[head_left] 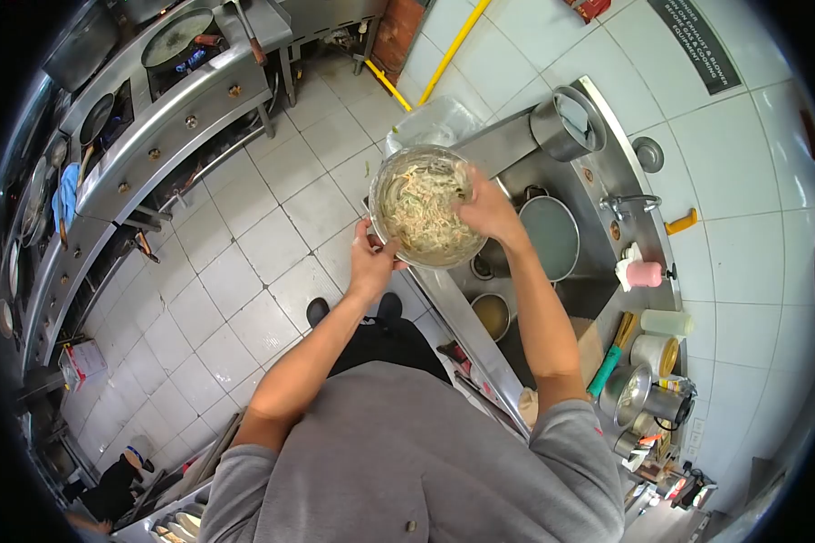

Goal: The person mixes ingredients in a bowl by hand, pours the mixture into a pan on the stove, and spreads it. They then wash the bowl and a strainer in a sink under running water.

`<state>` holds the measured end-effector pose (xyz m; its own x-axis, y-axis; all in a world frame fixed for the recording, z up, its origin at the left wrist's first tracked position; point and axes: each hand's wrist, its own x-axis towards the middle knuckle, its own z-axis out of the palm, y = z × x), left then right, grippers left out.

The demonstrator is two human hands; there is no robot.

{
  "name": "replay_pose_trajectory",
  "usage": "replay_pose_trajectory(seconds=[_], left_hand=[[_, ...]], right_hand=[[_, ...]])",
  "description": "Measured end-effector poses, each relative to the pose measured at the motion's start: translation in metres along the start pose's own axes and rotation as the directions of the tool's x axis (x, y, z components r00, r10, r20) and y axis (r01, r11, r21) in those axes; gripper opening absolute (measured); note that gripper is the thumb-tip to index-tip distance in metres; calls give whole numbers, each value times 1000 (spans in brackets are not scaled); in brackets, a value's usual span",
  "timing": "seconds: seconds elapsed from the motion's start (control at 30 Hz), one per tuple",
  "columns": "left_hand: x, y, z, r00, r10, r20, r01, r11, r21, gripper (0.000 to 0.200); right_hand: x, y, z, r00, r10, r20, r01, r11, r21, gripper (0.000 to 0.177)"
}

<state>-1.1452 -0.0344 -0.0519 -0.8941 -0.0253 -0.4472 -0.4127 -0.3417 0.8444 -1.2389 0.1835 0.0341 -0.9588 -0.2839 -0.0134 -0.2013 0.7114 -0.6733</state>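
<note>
A bowl [382, 237] filled with a creamy mix of shredded vegetables [423, 210] is held up in front of me, beside the sink. My left hand [371, 262] grips it at the lower left, with fingers under its side. Over the right part of the bowl is my right hand [491, 213], slightly blurred, with its fingers curled inward at the mix. What those fingers hold, if anything, is hidden.
To the right, a steel sink [598, 271] holds a pot of cloudy liquid [550, 237] and a smaller bowl [491, 317]. A tall steel pot [566, 127] stands at its far end. A lit stove [190, 100] with pans lines the left. A lined bin [435, 118] stands beyond the bowl.
</note>
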Motion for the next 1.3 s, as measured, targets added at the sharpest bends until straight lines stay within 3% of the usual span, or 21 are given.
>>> replay_pose_trajectory(seconds=[0.03, 0.13, 0.23, 0.3, 0.37, 0.4, 0.47, 0.53, 0.6, 0.7, 0.73, 0.8, 0.9, 1.0, 1.03, 1.1, 1.17, 1.2, 1.3], left_hand=[[0, 0, 0, 1000, 18, -6, -18, 1000, 14, 62], [1, 1, 4, 996, 85, -3, -85, 995, 56, 59], [3, 3, 5, 990, 136, 26, -138, 987, 87, 57], [2, 11, 5, 991, 133, 1, -133, 990, 52, 56], [8, 20, -3, 991, 134, 23, -135, 984, 112, 54], [9, 23, -8, 991, 130, 32, -134, 981, 142, 53], [12, 18, -13, 992, 126, 11, -126, 980, 151, 52], [11, 18, -12, 992, 124, -8, -122, 982, 142, 49], [12, 21, -12, 990, 131, 58, -138, 981, 135, 49], [10, 31, -12, 987, 116, 110, -130, 983, 129, 48], [13, 32, -15, 987, 111, 113, -126, 981, 145, 46], [18, 31, -19, 987, 118, 108, -135, 977, 164, 41], [25, 23, -22, 988, 134, 70, -144, 975, 170, 32], [24, 10, -17, 994, 99, 37, -104, 978, 179, 26], [24, 7, -17, 995, 75, 66, -86, 977, 196, 25], [16, 10, -10, 992, 63, 107, -86, 968, 234, 23], [-5, 28, 10, 987, 94, 133, -127, 955, 267, 22], [0, 28, 10, 962, 216, 166, -267, 870, 415, 25], [-7, 42, 6, 981, 31, 193, -106, 914, 392, 24]], right_hand=[[-3, 31, 16, 1000, -18, 12, 19, 998, -52, 78], [-14, 65, 77, 902, 370, -221, -340, 926, 162, 83], [7, 29, 112, 844, 513, -159, -265, 656, 707, 84], [11, 0, 102, 908, 418, -13, -350, 777, 523, 68], [7, -38, 69, 941, 262, 212, -312, 915, 254, 60], [5, -15, 72, 980, 45, 193, -62, 994, 85, 52], [-5, 10, 52, 986, 43, 163, -54, 996, 66, 50], [-3, 18, 46, 980, 168, 106, -181, 975, 127, 46], [10, 25, 46, 899, 435, 47, -430, 859, 278, 41], [39, 29, 104, 967, 199, -156, -117, 898, 424, 37], [42, 11, 99, 982, 184, 33, -184, 923, 337, 38], [49, -19, 82, 899, 181, 399, -251, 959, 129, 39], [33, -11, 69, 935, 22, 355, -62, 993, 103, 44], [4, 20, 59, 981, 196, -5, -195, 970, -146, 46], [-5, 18, 60, 957, 291, 10, -291, 957, -2, 45], [-16, 7, 63, 888, 456, 67, -455, 844, 284, 44], [-5, 15, 106, 805, 560, 195, -527, 525, 668, 40], [-2, 12, 114, 769, 577, 275, -518, 310, 797, 38], [-4, 8, 108, 862, 342, 375, -374, -71, 925, 46]])
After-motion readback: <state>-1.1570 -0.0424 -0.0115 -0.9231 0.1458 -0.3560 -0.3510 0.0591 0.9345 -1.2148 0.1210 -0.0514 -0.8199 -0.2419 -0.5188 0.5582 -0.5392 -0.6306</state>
